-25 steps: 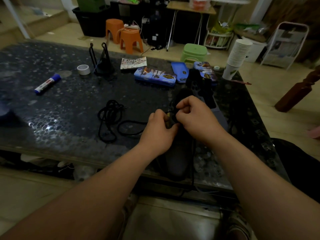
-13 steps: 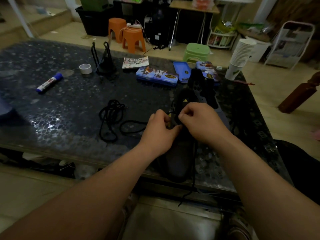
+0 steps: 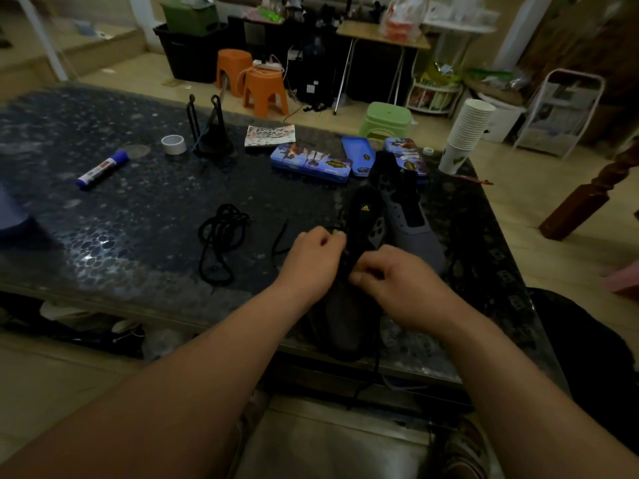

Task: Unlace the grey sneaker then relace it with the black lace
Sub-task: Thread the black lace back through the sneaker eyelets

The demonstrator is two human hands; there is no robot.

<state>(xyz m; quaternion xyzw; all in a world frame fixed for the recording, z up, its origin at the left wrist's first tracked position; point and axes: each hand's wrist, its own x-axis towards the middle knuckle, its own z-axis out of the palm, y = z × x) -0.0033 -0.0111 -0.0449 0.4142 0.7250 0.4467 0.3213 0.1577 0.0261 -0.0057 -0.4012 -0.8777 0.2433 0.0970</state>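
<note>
A lace end [image 3: 371,378] dangles over the near edge of the table [image 3: 138,236]; just beyond, the person's left hand [image 3: 313,261] and right hand [image 3: 397,281], fingers curled, pinch the lacing of the grey sneaker [image 3: 345,323], toe nearest; whether lace or eyelet flap cannot be told. Lace likely handles limp and light, best gripped near its tip; the sneaker soft. Farther left, one coiled black lace [image 3: 221,243]; far right, a second sneaker [image 3: 415,236]; two sneakers, two laces.

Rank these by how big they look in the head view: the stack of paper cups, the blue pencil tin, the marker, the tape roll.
1. The stack of paper cups and the blue pencil tin: too alike to rank, and the cups stand farther away.
2. The marker.
3. The tape roll.
</note>
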